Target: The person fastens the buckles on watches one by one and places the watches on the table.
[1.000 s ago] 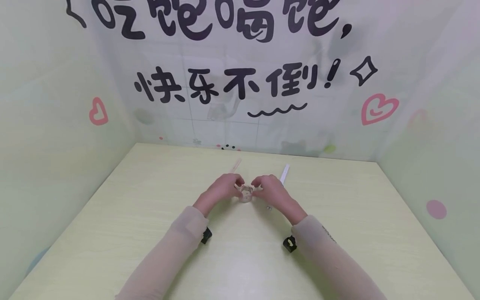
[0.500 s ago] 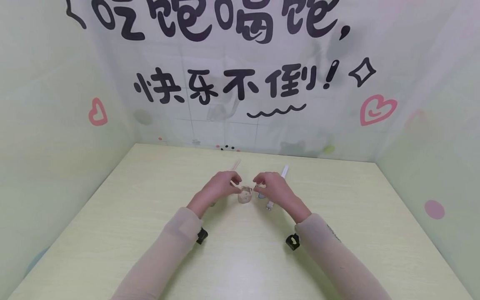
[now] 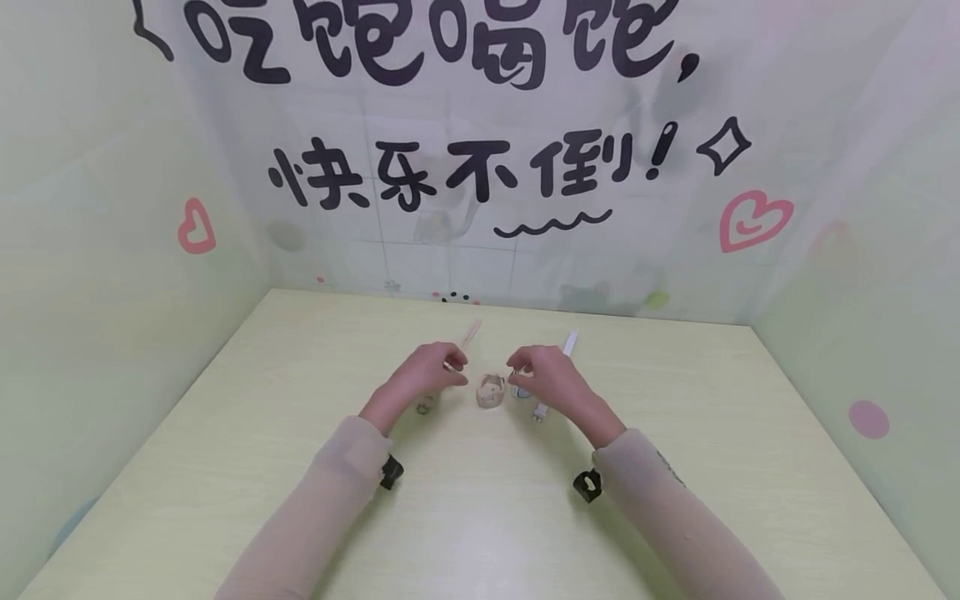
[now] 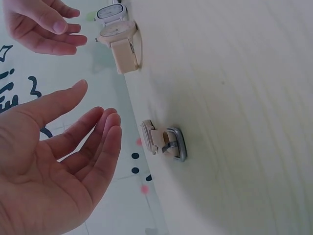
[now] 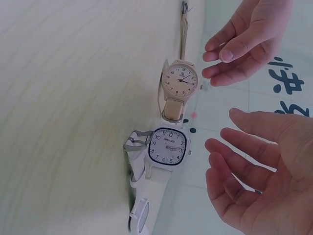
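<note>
A beige wristwatch [image 3: 491,392] with a round dial stands on the table, its strap closed in a loop. To its left my left hand [image 3: 427,371] is held apart from it, fingers loosely bent with nothing between them. My right hand [image 3: 553,377] hovers on the other side, also holding nothing. Near it, a white watch with a squarish dial [image 5: 167,147] stands beside the beige one in the right wrist view. A second beige watch [image 4: 148,137], its buckle toward the camera, lies under the left hand, partly hidden in the head view.
Another white watch [image 5: 140,215] lies at the right; its white strap [image 3: 571,342] extends past the right hand. The pale wood table [image 3: 480,517] is bounded by a back wall with printed lettering [image 3: 483,171] and by side walls.
Both hands, at the looped beige watch's sides a second ago, have drawn apart. The left moved farther left, uncovering part of the second beige watch; the right shifted slightly right. The looped watch stays standing.
</note>
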`<action>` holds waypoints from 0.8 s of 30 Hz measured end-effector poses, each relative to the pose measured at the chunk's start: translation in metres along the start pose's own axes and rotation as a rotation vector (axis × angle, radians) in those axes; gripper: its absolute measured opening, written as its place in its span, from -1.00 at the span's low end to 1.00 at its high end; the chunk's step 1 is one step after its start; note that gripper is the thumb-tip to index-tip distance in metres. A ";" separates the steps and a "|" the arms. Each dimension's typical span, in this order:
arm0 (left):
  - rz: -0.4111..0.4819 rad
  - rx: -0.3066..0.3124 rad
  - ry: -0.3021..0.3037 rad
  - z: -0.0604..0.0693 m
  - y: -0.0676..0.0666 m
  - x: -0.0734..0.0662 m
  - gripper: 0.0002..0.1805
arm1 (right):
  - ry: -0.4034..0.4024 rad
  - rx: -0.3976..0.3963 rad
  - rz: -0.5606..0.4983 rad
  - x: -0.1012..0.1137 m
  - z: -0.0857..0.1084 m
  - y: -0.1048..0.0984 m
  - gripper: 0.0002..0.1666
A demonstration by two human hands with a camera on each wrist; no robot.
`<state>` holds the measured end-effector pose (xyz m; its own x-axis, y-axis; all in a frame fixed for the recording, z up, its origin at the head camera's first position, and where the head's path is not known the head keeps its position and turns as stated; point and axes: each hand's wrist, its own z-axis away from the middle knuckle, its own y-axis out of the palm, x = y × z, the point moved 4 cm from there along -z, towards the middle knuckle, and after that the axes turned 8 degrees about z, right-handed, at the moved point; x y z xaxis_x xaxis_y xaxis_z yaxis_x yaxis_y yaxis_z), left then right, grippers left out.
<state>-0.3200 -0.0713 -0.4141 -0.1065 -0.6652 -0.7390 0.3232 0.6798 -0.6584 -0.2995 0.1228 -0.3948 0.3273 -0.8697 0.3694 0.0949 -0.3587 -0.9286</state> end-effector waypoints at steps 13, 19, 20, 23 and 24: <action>-0.006 -0.077 -0.121 0.002 -0.007 0.018 -0.62 | -0.030 -0.011 0.001 0.007 0.007 -0.002 -0.73; -0.063 -0.087 -0.168 -0.001 -0.009 0.022 -0.61 | -0.031 -0.007 -0.003 0.010 0.009 -0.002 -0.73; -0.074 -0.086 -0.177 -0.001 -0.009 0.023 -0.61 | -0.031 -0.004 -0.006 0.010 0.009 -0.002 -0.72; -0.104 -0.080 -0.209 -0.003 -0.008 0.025 -0.60 | -0.032 0.000 -0.015 0.010 0.009 -0.001 -0.72; -0.109 -0.079 -0.221 -0.004 -0.008 0.026 -0.59 | -0.035 0.001 -0.018 0.010 0.009 0.000 -0.72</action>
<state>-0.3290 -0.0932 -0.4288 0.0745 -0.7816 -0.6193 0.2458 0.6163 -0.7482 -0.2880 0.1174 -0.3914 0.3585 -0.8504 0.3850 0.1023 -0.3741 -0.9217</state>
